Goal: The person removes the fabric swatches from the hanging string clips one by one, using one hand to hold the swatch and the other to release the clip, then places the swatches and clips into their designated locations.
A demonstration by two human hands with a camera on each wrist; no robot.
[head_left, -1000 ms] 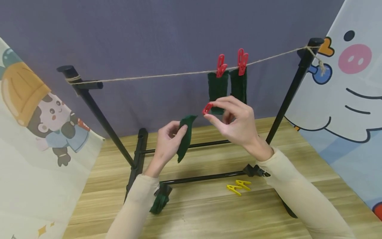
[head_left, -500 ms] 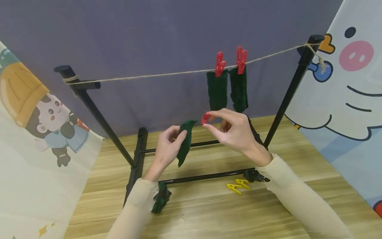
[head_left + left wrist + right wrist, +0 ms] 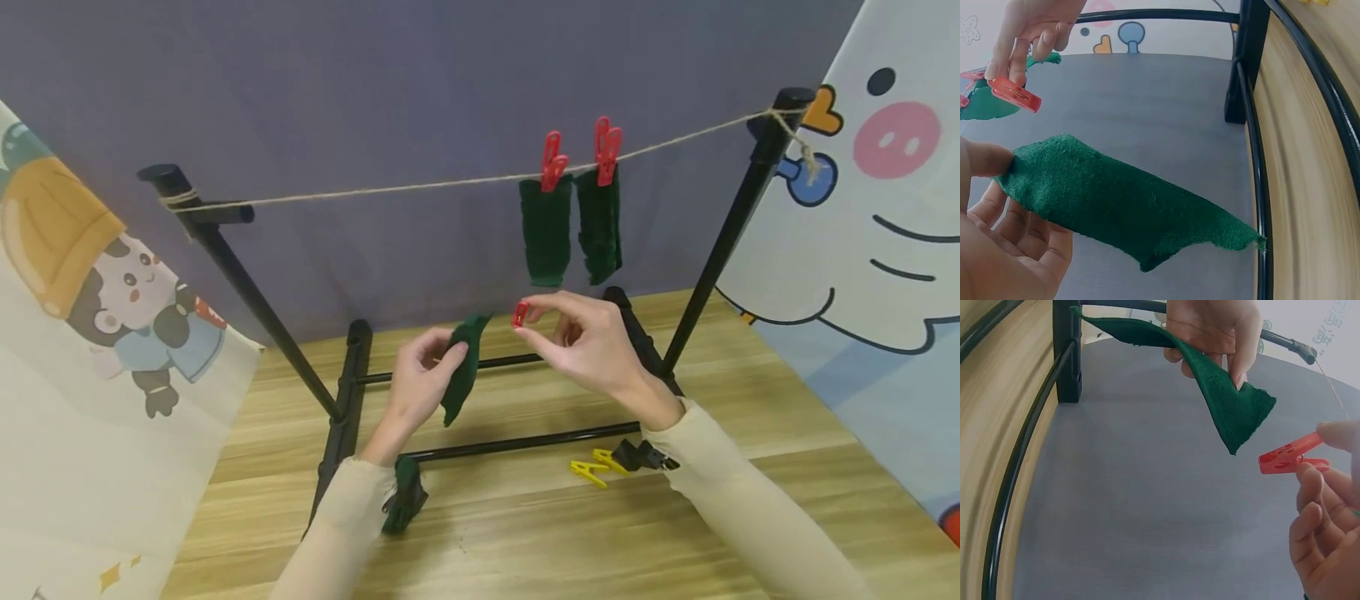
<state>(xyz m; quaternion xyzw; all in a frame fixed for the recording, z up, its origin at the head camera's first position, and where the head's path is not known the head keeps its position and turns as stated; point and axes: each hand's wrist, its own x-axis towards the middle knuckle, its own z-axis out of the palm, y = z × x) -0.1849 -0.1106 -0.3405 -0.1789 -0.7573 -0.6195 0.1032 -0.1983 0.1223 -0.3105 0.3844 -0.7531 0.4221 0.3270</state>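
Note:
My left hand [image 3: 422, 375] pinches a green cloth piece [image 3: 463, 372] near one end between thumb and fingers; in the left wrist view the rest of the cloth [image 3: 1122, 200] hangs free. A short gap to the right, my right hand [image 3: 592, 342] pinches a red clothespin [image 3: 521, 314] by its handles, its nose [image 3: 1272, 464] pointing toward the cloth without touching it. Above both hands runs a twine line [image 3: 390, 191]. From its right part hang two green cloth pieces, a left one [image 3: 545, 237] and a right one [image 3: 599, 229], each under a red clothespin.
Two yellow clothespins [image 3: 588, 473] lie on the wooden tabletop [image 3: 517, 533] beside my right wrist strap [image 3: 637, 456]. The black frame's left post [image 3: 262, 304] and right post [image 3: 712, 250] hold the twine. Low crossbars [image 3: 525, 443] run beneath my hands. Green cloth [image 3: 405, 496] shows by my left wrist.
Both hands have come down a little, still holding the cloth and the red clothespin. More of the hanging pieces shows above my right hand. The view has shifted slightly.

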